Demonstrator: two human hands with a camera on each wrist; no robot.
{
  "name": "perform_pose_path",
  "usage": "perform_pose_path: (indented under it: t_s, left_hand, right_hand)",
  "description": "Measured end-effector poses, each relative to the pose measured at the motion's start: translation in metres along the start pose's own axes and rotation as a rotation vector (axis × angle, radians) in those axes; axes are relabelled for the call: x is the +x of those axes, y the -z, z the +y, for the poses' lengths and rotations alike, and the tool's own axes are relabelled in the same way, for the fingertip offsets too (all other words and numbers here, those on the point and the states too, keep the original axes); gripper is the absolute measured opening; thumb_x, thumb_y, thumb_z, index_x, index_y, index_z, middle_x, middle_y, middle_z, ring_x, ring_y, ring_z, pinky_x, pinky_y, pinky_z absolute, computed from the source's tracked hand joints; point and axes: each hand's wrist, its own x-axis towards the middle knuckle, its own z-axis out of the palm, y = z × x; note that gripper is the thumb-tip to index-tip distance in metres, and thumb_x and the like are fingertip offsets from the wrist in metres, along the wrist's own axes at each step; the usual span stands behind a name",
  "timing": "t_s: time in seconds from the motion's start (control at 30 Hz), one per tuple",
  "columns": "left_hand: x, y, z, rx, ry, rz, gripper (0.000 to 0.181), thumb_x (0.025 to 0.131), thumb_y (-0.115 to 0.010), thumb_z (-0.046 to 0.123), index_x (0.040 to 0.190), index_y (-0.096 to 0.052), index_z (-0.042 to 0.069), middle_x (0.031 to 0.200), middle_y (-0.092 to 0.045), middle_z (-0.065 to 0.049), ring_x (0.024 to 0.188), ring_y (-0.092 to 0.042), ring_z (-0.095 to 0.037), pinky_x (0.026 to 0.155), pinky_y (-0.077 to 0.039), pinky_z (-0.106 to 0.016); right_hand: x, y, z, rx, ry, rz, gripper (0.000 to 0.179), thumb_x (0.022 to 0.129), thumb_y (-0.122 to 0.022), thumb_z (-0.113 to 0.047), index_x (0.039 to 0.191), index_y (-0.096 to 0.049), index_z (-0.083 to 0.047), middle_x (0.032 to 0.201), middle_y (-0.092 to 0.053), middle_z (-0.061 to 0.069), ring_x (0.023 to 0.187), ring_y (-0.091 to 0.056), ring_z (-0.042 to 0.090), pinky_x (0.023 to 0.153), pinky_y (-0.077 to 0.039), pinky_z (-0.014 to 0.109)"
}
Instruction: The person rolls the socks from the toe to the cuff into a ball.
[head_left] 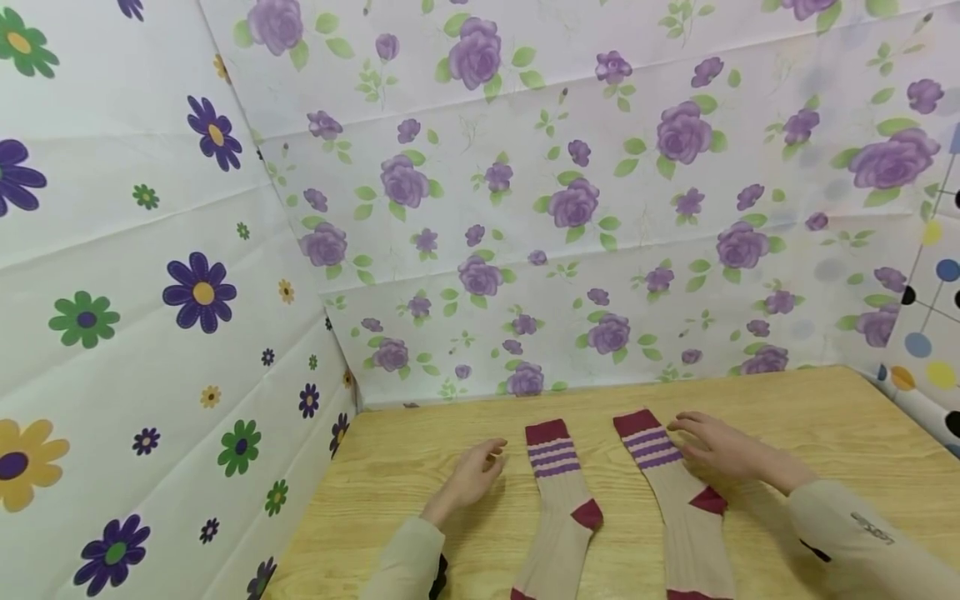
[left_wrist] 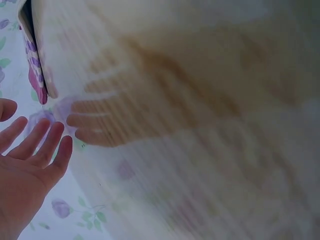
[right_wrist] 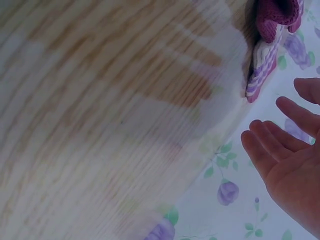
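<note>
Two beige socks with maroon cuffs, heels and toes and purple stripes lie flat on the table, roughly side by side. My left hand (head_left: pixel 474 475) hovers to the left of the left sock (head_left: pixel 558 500), apart from it, fingers loosely bent and holding nothing. Close beside the upper part of the right sock (head_left: pixel 678 500) is my right hand (head_left: pixel 716 446), its fingertips near the striped band; touching or not, I cannot tell. Both wrist views show relaxed, spread fingers with nothing in them. The socks' toe ends run to the bottom edge of the head view.
The glossy wood-grain table (head_left: pixel 405 442) reflects the hands. A white sheet with purple roses (head_left: pixel 573 204) hangs behind it, a flower-patterned sheet (head_left: pixel 202 292) at the left, and a dotted sheet (head_left: pixel 930 333) at the right.
</note>
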Motion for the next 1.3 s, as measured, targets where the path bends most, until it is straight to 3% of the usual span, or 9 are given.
perform_pose_path:
  t_s: [0.43, 0.63, 0.97, 1.07, 1.3]
  left_hand:
    - [-0.001, -0.004, 0.008, -0.061, 0.01, 0.003, 0.035, 0.102, -0.047, 0.015, 0.133, -0.054, 0.0, 0.121, -0.063, -0.019, 0.105, -0.061, -0.026, 0.085, -0.052, -0.038]
    - [0.0, -0.004, 0.014, -0.077, 0.0, -0.007, 0.033, 0.102, -0.047, 0.016, 0.129, -0.057, 0.001, 0.117, -0.067, -0.016, 0.103, -0.062, -0.024, 0.084, -0.052, -0.034]
    - [0.004, -0.012, 0.017, -0.173, -0.04, -0.036, 0.03, 0.102, -0.046, 0.011, 0.125, -0.06, -0.001, 0.116, -0.066, -0.019, 0.103, -0.063, -0.032, 0.081, -0.052, -0.026]
    - [0.005, -0.014, 0.021, -0.207, -0.038, -0.048, 0.029, 0.102, -0.045, 0.011, 0.123, -0.062, -0.001, 0.115, -0.066, -0.02, 0.101, -0.064, -0.034, 0.08, -0.052, -0.027]
    - [0.008, -0.017, 0.031, -0.265, -0.028, -0.056, 0.029, 0.102, -0.046, 0.01, 0.122, -0.061, -0.004, 0.113, -0.066, -0.022, 0.1, -0.064, -0.037, 0.084, -0.054, -0.043]
  right_hand:
    - [0.004, -0.003, 0.0, 0.025, 0.002, 0.007, 0.022, 0.096, -0.056, -0.012, 0.112, -0.068, -0.004, 0.125, -0.057, 0.03, 0.116, -0.053, 0.049, 0.095, -0.042, 0.061]
    - [0.008, -0.003, -0.004, 0.04, 0.046, 0.033, 0.018, 0.095, -0.058, -0.013, 0.106, -0.07, -0.005, 0.111, -0.068, 0.016, 0.102, -0.063, 0.037, 0.086, -0.051, 0.052]
    - [0.012, -0.005, -0.006, 0.105, -0.028, -0.008, 0.019, 0.095, -0.058, -0.014, 0.107, -0.07, -0.004, 0.107, -0.07, 0.014, 0.095, -0.066, 0.03, 0.081, -0.054, 0.045]
    - [0.013, -0.007, -0.004, 0.113, -0.033, -0.014, 0.019, 0.095, -0.059, -0.014, 0.107, -0.07, -0.003, 0.107, -0.07, 0.014, 0.094, -0.066, 0.029, 0.079, -0.055, 0.043]
    - [0.014, -0.008, -0.003, 0.126, -0.04, -0.011, 0.018, 0.094, -0.059, -0.011, 0.107, -0.07, -0.004, 0.105, -0.07, 0.012, 0.09, -0.066, 0.023, 0.075, -0.055, 0.036]
